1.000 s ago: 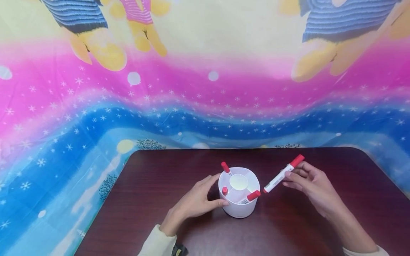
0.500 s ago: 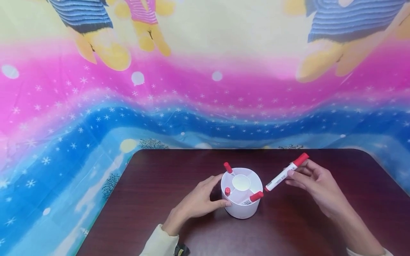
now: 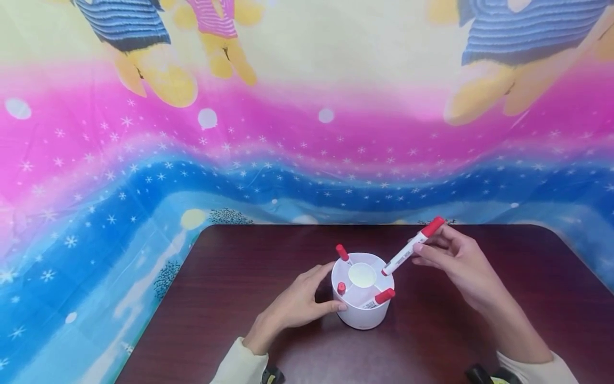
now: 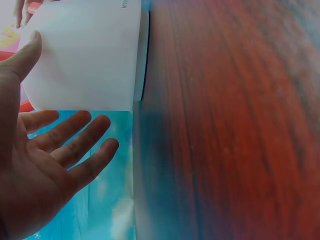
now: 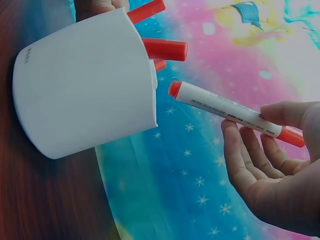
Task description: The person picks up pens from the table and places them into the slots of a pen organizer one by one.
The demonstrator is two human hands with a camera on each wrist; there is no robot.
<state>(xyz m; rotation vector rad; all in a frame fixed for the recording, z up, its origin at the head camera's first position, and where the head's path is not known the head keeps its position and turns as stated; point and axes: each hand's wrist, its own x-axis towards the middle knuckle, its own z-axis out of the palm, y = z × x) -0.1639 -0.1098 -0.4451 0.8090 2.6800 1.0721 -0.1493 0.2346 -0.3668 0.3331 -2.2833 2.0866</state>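
A white round pen holder (image 3: 362, 318) stands on the table, its top split into compartments around a raised middle disc. Three red-capped markers lean in it: one at the back left (image 3: 342, 253), another at the left (image 3: 341, 288) and a third at the front right (image 3: 385, 296). My left hand (image 3: 297, 301) touches the holder's left side, thumb at the front rim; its fingers (image 4: 82, 167) are spread and loosely straight. My right hand (image 3: 462, 264) pinches a white marker (image 3: 405, 256) near its red cap. The marker slants, its lower end over the holder's right compartment, just above the rim.
The dark wood table (image 3: 230, 277) has rounded far corners. Behind it hangs a printed cloth (image 3: 288, 138) in pink and blue. Black straps show at both wrists, by light sleeves (image 3: 240, 365).
My right hand has moved left and slightly away from me, carrying the marker from beside the holder to over its right rim. The left hand keeps its place on the holder.
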